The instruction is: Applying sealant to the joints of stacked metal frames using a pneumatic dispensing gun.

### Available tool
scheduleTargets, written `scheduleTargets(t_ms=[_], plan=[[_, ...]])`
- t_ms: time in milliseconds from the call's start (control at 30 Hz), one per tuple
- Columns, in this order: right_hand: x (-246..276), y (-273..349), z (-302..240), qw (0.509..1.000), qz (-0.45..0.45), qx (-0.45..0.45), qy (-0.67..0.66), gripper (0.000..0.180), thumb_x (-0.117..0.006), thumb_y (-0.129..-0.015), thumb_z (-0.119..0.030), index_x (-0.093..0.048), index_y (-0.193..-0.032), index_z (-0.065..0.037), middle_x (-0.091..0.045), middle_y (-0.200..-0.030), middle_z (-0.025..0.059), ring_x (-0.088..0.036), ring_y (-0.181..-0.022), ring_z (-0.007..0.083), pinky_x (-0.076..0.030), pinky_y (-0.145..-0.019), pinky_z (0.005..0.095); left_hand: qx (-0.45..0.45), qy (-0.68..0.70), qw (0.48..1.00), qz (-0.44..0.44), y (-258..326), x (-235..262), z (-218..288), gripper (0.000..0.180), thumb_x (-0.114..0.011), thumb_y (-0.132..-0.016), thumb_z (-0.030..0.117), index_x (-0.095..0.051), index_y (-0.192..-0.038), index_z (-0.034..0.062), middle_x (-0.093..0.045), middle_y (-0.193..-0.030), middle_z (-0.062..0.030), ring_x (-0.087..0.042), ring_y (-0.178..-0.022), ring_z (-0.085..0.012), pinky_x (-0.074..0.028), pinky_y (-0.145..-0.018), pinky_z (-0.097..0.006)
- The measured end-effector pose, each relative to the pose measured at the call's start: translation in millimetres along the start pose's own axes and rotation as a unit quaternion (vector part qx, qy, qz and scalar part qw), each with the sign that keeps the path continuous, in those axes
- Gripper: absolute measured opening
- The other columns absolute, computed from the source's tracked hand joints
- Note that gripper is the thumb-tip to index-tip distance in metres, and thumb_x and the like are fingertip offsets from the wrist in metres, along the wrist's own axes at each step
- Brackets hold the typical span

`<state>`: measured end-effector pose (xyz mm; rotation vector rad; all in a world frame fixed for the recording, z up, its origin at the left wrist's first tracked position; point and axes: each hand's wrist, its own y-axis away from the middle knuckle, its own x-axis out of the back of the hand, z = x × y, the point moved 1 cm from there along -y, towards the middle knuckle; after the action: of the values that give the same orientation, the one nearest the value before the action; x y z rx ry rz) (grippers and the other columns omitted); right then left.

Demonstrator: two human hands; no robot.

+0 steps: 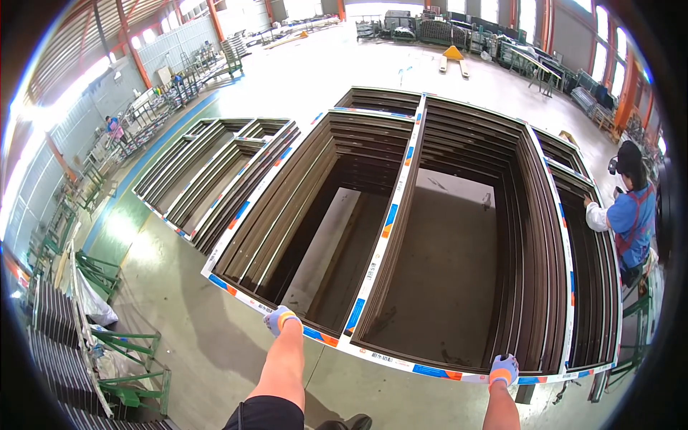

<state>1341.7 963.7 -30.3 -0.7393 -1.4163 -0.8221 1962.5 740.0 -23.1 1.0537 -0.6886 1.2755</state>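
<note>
A tall stack of dark window frames (523, 308) fills the middle. The top window frame (390, 222) carries white protective film with blue and orange marks, and an upright bar divides its opening. Wrapped over its near rail, left of that bar, is my left hand (282, 321) in a purple and orange glove. My right hand (504, 370), gloved alike, grips the same rail near the right corner. Both hands are closed, with the undersides of the fingers hidden. At the right side a co-worker (633, 211) in a blue shirt and dark cap reaches a hand to the stack.
A lower stack of divided frames (240, 172) stands close on the left. Green metal racks (129, 344) and dark profiles (57, 351) line the lower left. A yellow pallet truck (453, 56) is at the far side. A blue floor line (118, 186) runs along the left.
</note>
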Motion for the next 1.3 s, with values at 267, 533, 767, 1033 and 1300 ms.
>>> scheduleTargets(t_ms=[267, 533, 767, 1033, 1300], plan=[[-1, 1, -2, 1.0, 0.019, 0.007, -0.019, 0.027, -0.059, -0.087, -0.035, -0.069, -0.09, -0.01, -0.07, -0.095, 0.0118, -0.067, -0.096, 0.0293, -0.051, -0.085, 0.042, -0.001, 0.011, 1.0, 0.005, -16, -14, -6, 0.04, -0.06, -0.084, 0.037, -0.061, -0.105, 0.0039, -0.071, -0.098, -0.0134, -0.072, -0.086, -0.0313, -0.057, -0.074, -0.045], [6, 4, -3, 1.0, 0.01, -0.002, -0.022, 0.026, -0.059, -0.087, -0.035, -0.068, -0.091, -0.011, -0.069, -0.096, 0.0113, -0.066, -0.097, 0.0293, -0.05, -0.086, 0.0418, -0.005, 0.02, 1.0, 0.005, -6, -6, -5, 0.038, -0.061, -0.082, 0.034, -0.061, -0.105, 0.0044, -0.071, -0.098, -0.0132, -0.071, -0.086, -0.0325, -0.057, -0.075, -0.046], [9, 5, -5, 0.999, 0.025, 0.01, -0.018, 0.03, -0.058, -0.087, -0.034, -0.071, -0.096, -0.008, -0.071, -0.101, 0.0153, -0.067, -0.1, 0.031, -0.052, -0.088, 0.042, -0.002, 0.009, 1.0, -0.001, -5, -4, -2, 0.039, -0.061, -0.081, 0.034, -0.062, -0.105, 0.0027, -0.071, -0.1, -0.0149, -0.072, -0.087, -0.0327, -0.057, -0.076, -0.045], [-6, -3, 4, 1.0, -0.013, -0.008, -0.006, 0.035, -0.058, -0.088, -0.038, -0.068, -0.104, -0.009, -0.068, -0.108, 0.0117, -0.064, -0.107, 0.0281, -0.048, -0.092, 0.0405, -0.008, 0.003, 1.0, 0.014, -10, -15, -5, 0.04, -0.058, -0.084, 0.036, -0.062, -0.107, 0.003, -0.07, -0.1, -0.0137, -0.071, -0.087, -0.0322, -0.057, -0.077, -0.045], [0, 1, 7, 0.999, 0.039, -0.001, -0.025, 0.032, -0.057, -0.087, -0.035, -0.071, -0.096, -0.008, -0.071, -0.104, 0.0151, -0.066, -0.103, 0.0311, -0.051, -0.091, 0.0407, -0.004, -0.015, 1.0, 0.008, -22, -44, -9, 0.046, -0.059, -0.084, 0.039, -0.058, -0.112, 0.0025, -0.069, -0.105, -0.0142, -0.071, -0.091, -0.0304, -0.056, -0.078, -0.044]])
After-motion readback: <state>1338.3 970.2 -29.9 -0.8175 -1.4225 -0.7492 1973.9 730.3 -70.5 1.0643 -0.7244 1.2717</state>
